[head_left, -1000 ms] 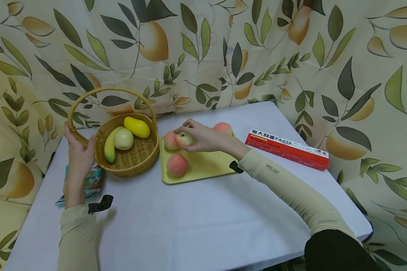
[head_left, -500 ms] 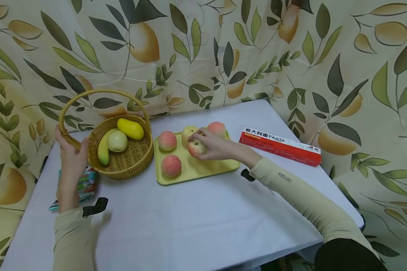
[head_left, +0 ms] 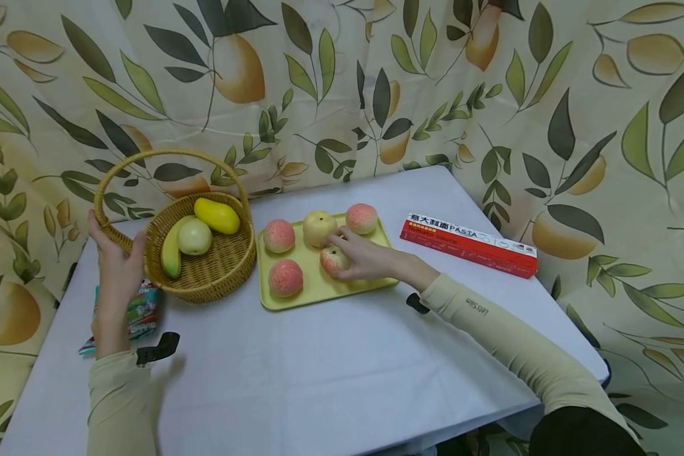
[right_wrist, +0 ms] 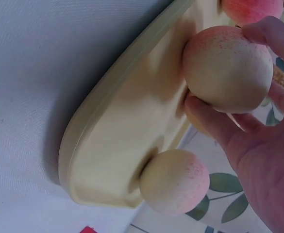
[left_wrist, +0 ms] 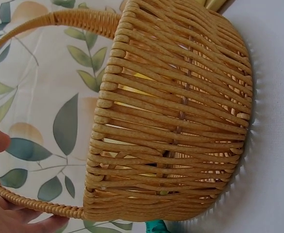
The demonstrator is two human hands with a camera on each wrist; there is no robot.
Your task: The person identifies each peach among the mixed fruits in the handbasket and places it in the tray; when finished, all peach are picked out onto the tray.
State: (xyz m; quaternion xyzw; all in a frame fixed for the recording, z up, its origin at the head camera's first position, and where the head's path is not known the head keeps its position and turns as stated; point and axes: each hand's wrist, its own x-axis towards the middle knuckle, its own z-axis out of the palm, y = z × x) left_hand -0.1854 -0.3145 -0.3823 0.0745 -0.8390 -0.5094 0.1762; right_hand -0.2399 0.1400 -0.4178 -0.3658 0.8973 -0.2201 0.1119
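My left hand (head_left: pixel 116 272) grips the left side of the handle (head_left: pixel 104 215) of a woven basket (head_left: pixel 219 282), its thumb toward the basket. Inside the basket lie a banana (head_left: pixel 171 256), a pale green round fruit (head_left: pixel 195 237) and a yellow mango-like fruit (head_left: pixel 218 216). Over the middle of a yellow tray (head_left: pixel 319 294), my right hand (head_left: pixel 367 256) holds a pale peach with pink speckles (right_wrist: pixel 229 70) between thumb and fingers. Around it on the tray sit three pink peaches, at back left (head_left: pixel 278 235), front left (head_left: pixel 285 278) and back right (head_left: pixel 361 218), and a pale yellow fruit (head_left: pixel 319 228).
A red and white pasta box (head_left: pixel 468 246) lies to the right of the tray. Partly hidden behind my left wrist is a colourful packet (head_left: pixel 144 310). The white-clothed table (head_left: pixel 296 373) meets a leaf-patterned curtain (head_left: pixel 330 82) at the back.
My right hand has carried the peach from beside the back-left peach rightward and nearer to me, uncovering the pale yellow fruit. The left hand stays on the basket handle; the head view has shifted slightly.
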